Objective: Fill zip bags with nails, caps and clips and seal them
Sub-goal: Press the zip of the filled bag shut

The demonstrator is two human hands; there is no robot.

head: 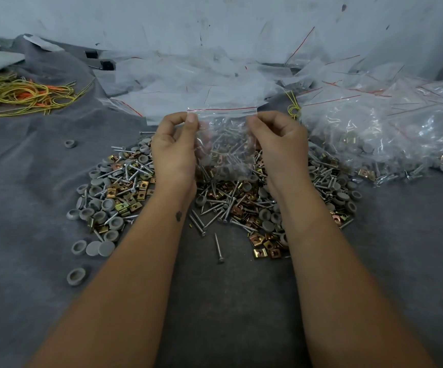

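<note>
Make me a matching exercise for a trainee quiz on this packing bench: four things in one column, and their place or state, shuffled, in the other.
Things
1. zip bag
2. yellow wires
3. filled bags
4. empty bags

Place or state
A. lying far left on the cloth
B. piled at the right
C. held up by both hands over the loose parts
D. spread at the back, by the wall

Pairs: 1-C, 2-A, 3-B, 4-D

The left hand and right hand pinch the zip bag near its top corners.
</note>
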